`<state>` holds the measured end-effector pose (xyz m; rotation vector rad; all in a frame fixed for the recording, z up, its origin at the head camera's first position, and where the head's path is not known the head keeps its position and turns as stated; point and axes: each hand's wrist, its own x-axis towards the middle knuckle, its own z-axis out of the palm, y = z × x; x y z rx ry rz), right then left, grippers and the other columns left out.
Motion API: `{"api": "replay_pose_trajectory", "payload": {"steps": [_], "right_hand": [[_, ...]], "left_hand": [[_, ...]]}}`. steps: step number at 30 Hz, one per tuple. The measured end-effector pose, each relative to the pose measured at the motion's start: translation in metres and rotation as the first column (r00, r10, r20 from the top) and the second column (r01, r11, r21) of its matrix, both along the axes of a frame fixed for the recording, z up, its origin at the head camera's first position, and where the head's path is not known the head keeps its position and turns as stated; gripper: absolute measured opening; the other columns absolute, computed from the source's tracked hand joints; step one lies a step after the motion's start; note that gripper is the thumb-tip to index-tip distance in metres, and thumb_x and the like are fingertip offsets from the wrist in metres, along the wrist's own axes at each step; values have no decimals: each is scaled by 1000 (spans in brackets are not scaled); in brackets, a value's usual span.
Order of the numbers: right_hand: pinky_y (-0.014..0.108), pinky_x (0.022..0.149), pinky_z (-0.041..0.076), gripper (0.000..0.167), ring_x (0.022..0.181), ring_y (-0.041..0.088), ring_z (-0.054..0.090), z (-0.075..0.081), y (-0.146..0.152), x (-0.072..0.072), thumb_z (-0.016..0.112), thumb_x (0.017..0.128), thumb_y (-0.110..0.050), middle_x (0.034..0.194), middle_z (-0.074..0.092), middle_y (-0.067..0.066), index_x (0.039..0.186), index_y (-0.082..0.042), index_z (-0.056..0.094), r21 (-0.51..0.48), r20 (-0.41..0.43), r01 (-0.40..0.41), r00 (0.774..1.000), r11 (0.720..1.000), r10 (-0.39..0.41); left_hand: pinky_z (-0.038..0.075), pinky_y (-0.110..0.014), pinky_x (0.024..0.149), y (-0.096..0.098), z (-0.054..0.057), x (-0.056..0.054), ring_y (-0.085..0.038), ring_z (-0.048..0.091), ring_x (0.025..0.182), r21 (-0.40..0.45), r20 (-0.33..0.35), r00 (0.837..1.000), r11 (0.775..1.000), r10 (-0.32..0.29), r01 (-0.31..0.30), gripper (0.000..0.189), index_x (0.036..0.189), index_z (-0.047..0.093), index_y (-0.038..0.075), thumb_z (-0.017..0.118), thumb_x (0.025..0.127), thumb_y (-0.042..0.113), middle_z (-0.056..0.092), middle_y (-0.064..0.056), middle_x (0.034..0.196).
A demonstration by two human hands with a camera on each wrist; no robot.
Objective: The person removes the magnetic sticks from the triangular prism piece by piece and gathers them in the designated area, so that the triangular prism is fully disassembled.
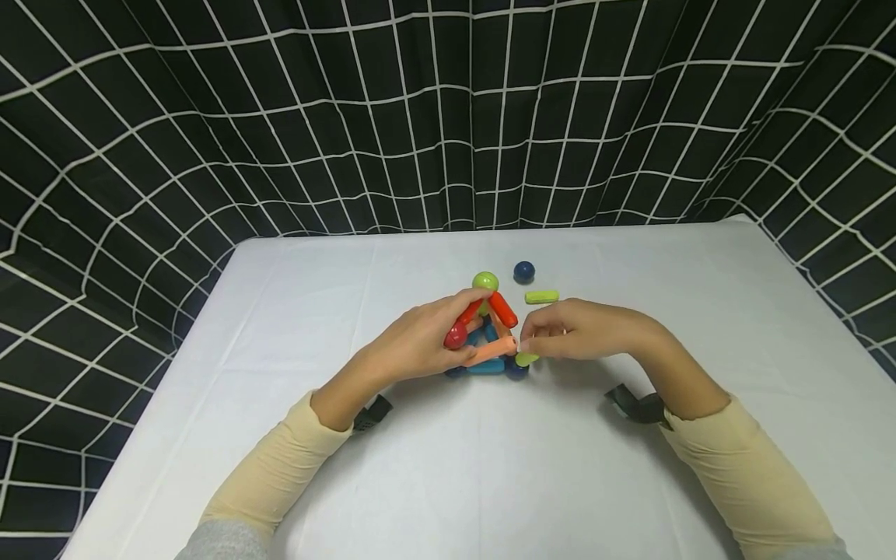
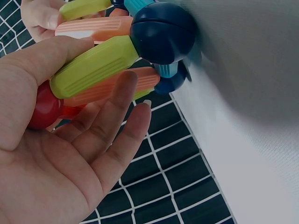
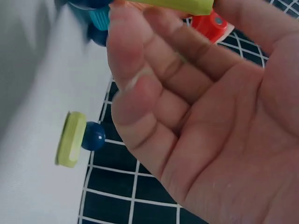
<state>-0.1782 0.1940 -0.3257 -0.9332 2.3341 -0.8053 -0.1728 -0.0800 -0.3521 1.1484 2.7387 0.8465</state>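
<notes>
A toy frame of coloured rods and balls stands on the white cloth, between both hands. My left hand (image 1: 423, 334) grips its upper left part around the red ball (image 1: 456, 336), thumb by the orange rod (image 1: 491, 350). A lime rod (image 2: 93, 67) slopes from that ball to a dark blue ball (image 2: 164, 32) at the base. My right hand (image 1: 581, 328) pinches another lime rod (image 1: 526, 359), just above a dark blue corner ball (image 1: 516, 369). A red rod (image 1: 502, 309) juts from the top with one end free. Behind it shows a lime ball (image 1: 485, 281).
Behind the frame, a loose dark blue ball (image 1: 523, 272) and a lime rod (image 1: 541, 297) lie on the cloth. Black wrist straps (image 1: 635, 404) hang below the forearms. A black curtain (image 1: 462, 117) with a white grid surrounds the table's back and sides.
</notes>
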Motion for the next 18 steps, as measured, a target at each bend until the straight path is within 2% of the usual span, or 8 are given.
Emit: {"api": "replay_pose_trajectory", "payload": {"steps": [5, 8, 12, 18], "right_hand": [[35, 71, 52, 19, 79, 17, 60, -2, 5, 2, 61, 90, -6, 85, 64, -5, 106, -13, 67, 50, 7, -70, 998, 996, 69], [34, 71, 53, 21, 79, 16, 60, -5, 5, 4, 66, 88, -4, 89, 65, -5, 106, -14, 65, 73, 32, -79, 997, 994, 77], [32, 69, 52, 19, 76, 15, 59, -10, 0, 4, 73, 86, -6, 86, 65, -5, 102, -14, 65, 84, 17, -62, 998, 995, 61], [29, 60, 43, 14, 62, 12, 51, -20, -9, 3, 79, 84, -13, 68, 56, -5, 87, -14, 66, 142, -36, 20, 999, 990, -15]], "left_hand": [[50, -25, 74, 0, -1, 0, -9, 55, 88, 1, 2, 1000, 1000, 0, 0, 77, 149, 40, 19, 80, 83, 13, 58, 4, 101], [50, -25, 75, 0, 0, 0, -9, 55, 88, 1, 8, 1000, 1000, 5, -5, 77, 149, 40, 19, 80, 83, 13, 58, 4, 101], [50, -25, 75, 1, 0, 0, -10, 55, 88, -5, 6, 1000, 1000, 9, -9, 78, 149, 40, 19, 80, 83, 14, 58, 4, 101], [50, -26, 75, 1, 0, 1, -11, 55, 87, -11, -19, 1000, 1000, 7, -7, 77, 149, 40, 18, 79, 83, 13, 58, 4, 99]]}}
